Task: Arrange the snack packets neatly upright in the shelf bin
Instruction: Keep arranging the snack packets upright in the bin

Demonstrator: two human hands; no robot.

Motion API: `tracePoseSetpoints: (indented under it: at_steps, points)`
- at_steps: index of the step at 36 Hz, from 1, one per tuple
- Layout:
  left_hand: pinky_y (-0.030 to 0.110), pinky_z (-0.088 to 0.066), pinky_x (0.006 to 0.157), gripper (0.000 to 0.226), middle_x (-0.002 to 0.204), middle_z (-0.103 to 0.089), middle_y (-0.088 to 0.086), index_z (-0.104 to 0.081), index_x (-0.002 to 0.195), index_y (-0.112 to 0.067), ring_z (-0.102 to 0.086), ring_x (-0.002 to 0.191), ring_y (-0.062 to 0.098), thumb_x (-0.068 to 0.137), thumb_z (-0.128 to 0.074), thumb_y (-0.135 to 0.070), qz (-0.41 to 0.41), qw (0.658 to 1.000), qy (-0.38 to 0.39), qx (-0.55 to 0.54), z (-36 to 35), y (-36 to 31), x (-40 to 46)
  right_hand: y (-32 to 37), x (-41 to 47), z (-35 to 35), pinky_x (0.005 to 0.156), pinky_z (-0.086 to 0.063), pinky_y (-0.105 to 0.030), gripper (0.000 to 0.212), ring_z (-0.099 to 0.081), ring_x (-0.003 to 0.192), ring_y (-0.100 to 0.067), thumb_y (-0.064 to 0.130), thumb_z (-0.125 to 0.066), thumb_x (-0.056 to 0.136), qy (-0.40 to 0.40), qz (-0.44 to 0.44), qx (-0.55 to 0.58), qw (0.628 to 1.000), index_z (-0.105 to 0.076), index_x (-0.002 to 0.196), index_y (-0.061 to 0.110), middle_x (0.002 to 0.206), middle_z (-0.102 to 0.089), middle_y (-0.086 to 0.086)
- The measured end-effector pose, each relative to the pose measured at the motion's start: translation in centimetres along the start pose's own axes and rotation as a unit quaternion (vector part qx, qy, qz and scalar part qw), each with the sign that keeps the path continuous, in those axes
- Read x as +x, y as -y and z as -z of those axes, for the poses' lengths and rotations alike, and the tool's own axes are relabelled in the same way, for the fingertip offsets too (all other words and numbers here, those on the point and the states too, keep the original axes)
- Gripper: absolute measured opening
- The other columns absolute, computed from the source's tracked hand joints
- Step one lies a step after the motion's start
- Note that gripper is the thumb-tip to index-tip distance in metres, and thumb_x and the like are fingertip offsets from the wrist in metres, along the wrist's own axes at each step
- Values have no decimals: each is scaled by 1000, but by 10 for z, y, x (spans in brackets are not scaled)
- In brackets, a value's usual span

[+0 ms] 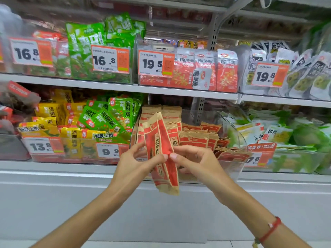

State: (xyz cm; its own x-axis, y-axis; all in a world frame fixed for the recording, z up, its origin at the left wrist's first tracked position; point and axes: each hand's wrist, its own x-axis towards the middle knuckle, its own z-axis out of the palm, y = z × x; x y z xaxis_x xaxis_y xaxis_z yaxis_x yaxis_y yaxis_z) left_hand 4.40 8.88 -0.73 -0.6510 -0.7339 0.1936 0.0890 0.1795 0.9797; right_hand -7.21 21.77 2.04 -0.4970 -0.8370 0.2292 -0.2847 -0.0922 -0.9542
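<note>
A small stack of red-and-tan paper snack packets stands upright in front of the clear shelf bin, held between both hands. My left hand grips the stack's left side with thumb and curled fingers. My right hand pinches its right edge, thumb meeting the left thumb near the middle. Inside the bin, more of the same packets stand at the back left, while others lie slumped and tilted at the right. The stack's lower end hangs below the shelf's front edge.
Neighbouring bins hold green and yellow packets on the left and pale green ones on the right. The upper shelf carries red and green bags with orange price tags. A grey-white cabinet front lies below.
</note>
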Motion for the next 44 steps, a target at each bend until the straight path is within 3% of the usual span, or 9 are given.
tracePoseSetpoints:
  at_steps: [3, 6, 12, 19, 27, 30, 34, 40, 44]
  points:
    - [7, -49, 62, 75, 100, -68, -20, -58, 110, -40, -65, 85, -10, 39, -77, -56, -19, 999, -25, 29, 1, -3, -3, -4, 0, -4, 69, -55, -19, 18, -71, 87, -7, 15, -69, 85, -5, 22, -10, 1000, -74, 95, 29, 93, -75, 12]
    - [11, -50, 68, 84, 96, -69, -25, -62, 118, -35, -65, 91, -4, 38, -77, -59, -16, 998, -41, 44, 3, -3, -3, -6, 2, -3, 74, -57, -22, 20, -71, 90, -8, 19, -69, 85, 3, 7, -12, 1000, -74, 102, 27, 95, -75, 11]
    - [2, -44, 51, 56, 86, -70, -20, -64, 102, -38, -64, 75, -11, 49, -81, -45, -9, 998, -57, 15, 2, -11, -10, -10, -4, -13, 79, -57, -23, 37, -68, 88, -5, 29, -75, 79, 4, 64, -85, 994, -61, 108, 48, 100, -70, 23]
    - [17, -50, 69, 44, 85, -73, -19, -71, 96, -34, -68, 80, -2, 59, -78, -57, 41, 999, 0, 13, 8, -17, -7, -8, -3, 5, 76, -56, -22, 39, -70, 92, -10, 35, -70, 72, 17, 33, 4, 999, -65, 110, 34, 100, -74, 10]
    - [16, -55, 58, 23, 90, -76, 3, -66, 103, -9, -73, 80, 14, 82, -71, -15, 79, 991, -18, -106, 7, -13, -6, -18, 0, 10, 79, -53, -16, 33, -63, 100, 4, 27, -68, 87, -48, 49, -144, 987, -61, 117, 38, 107, -69, 19]
    - [19, -57, 58, 22, 88, -75, 8, -66, 98, -4, -73, 76, 14, 80, -73, -15, 44, 989, -80, -118, -3, -12, -10, -19, -6, -3, 82, -43, -5, 63, -51, 107, 15, 42, -77, 75, -58, 62, -212, 974, -46, 130, 42, 118, -54, 28]
    - [20, -57, 56, 20, 90, -74, 8, -65, 92, -4, -73, 78, 14, 78, -75, -16, 21, 985, -107, -132, -15, -14, -16, -26, -10, -16, 98, -38, -16, 102, -38, 119, 4, 55, -77, 67, -52, 89, -333, 937, -17, 148, 38, 126, -38, 20]
    - [20, -58, 70, 53, 109, -72, -3, -65, 115, -21, -69, 99, 7, 68, -77, -42, 45, 990, 31, -127, -5, -16, -10, -18, -2, 1, 78, -52, -15, 88, -59, 99, 4, 49, -86, 59, -13, 0, -165, 986, -41, 134, 44, 112, -60, 19]
    - [25, -54, 85, 53, 119, -69, -6, -65, 120, -27, -65, 110, 9, 68, -76, -32, 61, 981, 133, -129, 5, -14, -2, -15, -2, 6, 89, -53, -25, 81, -64, 99, 1, 46, -83, 56, 78, -79, -87, 990, -46, 128, 37, 111, -67, 12]
